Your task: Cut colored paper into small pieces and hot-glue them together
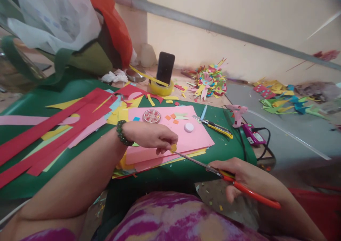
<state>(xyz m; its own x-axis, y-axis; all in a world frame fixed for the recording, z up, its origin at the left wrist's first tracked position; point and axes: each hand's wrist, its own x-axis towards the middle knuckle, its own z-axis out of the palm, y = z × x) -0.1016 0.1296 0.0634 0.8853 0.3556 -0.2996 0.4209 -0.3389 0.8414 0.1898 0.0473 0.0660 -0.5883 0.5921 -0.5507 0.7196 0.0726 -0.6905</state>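
Note:
My left hand (157,137), a green bead bracelet at its wrist, pinches a small piece of yellow paper (173,147) above a stack of pink paper sheets (198,136). In my right hand (239,173) are scissors (250,193) with red handles, their long blades reaching left so that the tips meet the yellow piece. On the pink sheet lie a round clear case (151,116), a white round cap (189,127) and several small orange paper bits (176,121). A yellow box cutter (217,127) rests at the sheet's right edge.
Red paper strips (53,134) spread over the green mat (160,173) at left. Behind, a phone (165,68) leans in a yellow tape roll (161,88), near a heap of paper flowers (209,79). A pink glue gun (236,114) and purple power strip (253,134) stand at right.

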